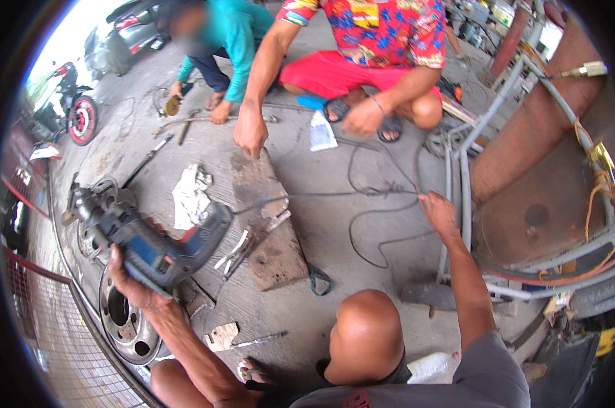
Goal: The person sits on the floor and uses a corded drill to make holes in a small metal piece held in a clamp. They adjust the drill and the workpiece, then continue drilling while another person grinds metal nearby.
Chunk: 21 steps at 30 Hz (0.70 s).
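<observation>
A blue and black rotary hammer (151,248) is held up at the left by my left hand (132,282). My palm is beneath its body and the thumb shows at its side; the other fingers are hidden. From its rear handle a dark power cord (307,196) runs right to my right hand (440,216), whose fingers are closed on it. Part of the cord is tangled near that hand, with loose loops on the concrete. Below the cord lies a worn wooden block (277,262), and a white rag (192,194) is beside the tool.
Across from me, a person in a floral shirt (389,34) squats, one hand over the block. Another person in teal (243,47) crouches by an angle grinder (172,106). A metal frame (465,197) stands right; a wheel rim (110,306) and mesh fence (56,306) are left.
</observation>
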Motion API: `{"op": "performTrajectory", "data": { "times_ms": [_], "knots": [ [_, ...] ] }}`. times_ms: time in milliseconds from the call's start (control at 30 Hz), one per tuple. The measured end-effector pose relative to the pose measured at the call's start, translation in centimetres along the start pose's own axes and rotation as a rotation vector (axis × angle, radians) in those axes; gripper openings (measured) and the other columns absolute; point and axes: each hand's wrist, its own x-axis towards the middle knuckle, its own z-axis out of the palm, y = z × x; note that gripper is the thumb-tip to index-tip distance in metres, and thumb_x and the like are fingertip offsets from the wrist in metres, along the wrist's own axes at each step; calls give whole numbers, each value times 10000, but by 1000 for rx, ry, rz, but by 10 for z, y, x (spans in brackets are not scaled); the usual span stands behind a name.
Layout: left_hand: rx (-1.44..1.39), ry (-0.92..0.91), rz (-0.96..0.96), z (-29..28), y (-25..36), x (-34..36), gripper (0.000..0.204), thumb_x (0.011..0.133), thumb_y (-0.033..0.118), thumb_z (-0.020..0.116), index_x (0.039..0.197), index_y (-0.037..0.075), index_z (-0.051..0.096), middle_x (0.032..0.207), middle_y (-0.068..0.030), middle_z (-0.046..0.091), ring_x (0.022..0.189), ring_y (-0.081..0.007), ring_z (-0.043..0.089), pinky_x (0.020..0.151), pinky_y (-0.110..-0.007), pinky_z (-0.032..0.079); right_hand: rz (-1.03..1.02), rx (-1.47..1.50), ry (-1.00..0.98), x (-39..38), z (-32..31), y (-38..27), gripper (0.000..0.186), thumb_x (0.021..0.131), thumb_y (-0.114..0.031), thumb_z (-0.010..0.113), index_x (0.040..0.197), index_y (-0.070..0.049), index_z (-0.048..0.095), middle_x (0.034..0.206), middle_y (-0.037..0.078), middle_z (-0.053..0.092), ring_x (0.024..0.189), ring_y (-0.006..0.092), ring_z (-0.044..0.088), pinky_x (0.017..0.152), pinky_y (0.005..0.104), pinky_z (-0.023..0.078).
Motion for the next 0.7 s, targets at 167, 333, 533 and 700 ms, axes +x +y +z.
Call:
{"op": "performTrajectory", "data": {
  "times_ms": [167, 333, 533, 700],
  "knots": [
    [60, -44, -63, -8, 46, -11, 722, 1008, 310, 642, 1584, -9, 343, 1496, -318, 498, 1338, -455, 556, 1061, -621, 536, 192, 300, -403, -18, 33, -24, 703, 1039, -658, 481, 967, 0, 716, 1045, 251, 725, 1024, 432, 689, 923, 489, 527],
    [-66, -189, -124, 6, 65, -17, 775, 1004, 265, 646, 1632, 3, 275, 1589, -275, 431, 1472, -412, 427, 1251, -716, 197, 297, 484, -871, -55, 55, -31, 688, 1003, -675, 541, 988, -30, 779, 1094, 222, 744, 1068, 325, 710, 887, 437, 559],
    [381, -83, -146, 22, 131, 1, 703, 1019, 318, 623, 1594, 10, 359, 1494, -274, 540, 1285, -400, 625, 1171, -636, 443, -83, 390, -1462, -101, 63, -127, 536, 1022, -570, 591, 1106, -68, 758, 905, 143, 729, 881, 241, 691, 753, 435, 540],
    [514, 67, -149, 51, 105, -8, 675, 1012, 383, 615, 1512, -40, 450, 1381, -255, 626, 1168, -370, 687, 1052, -559, 551, -531, 84, -1347, -62, 137, -106, 469, 1004, -465, 664, 1209, -48, 727, 900, 147, 742, 916, 304, 739, 788, 466, 574]
  ]
}}
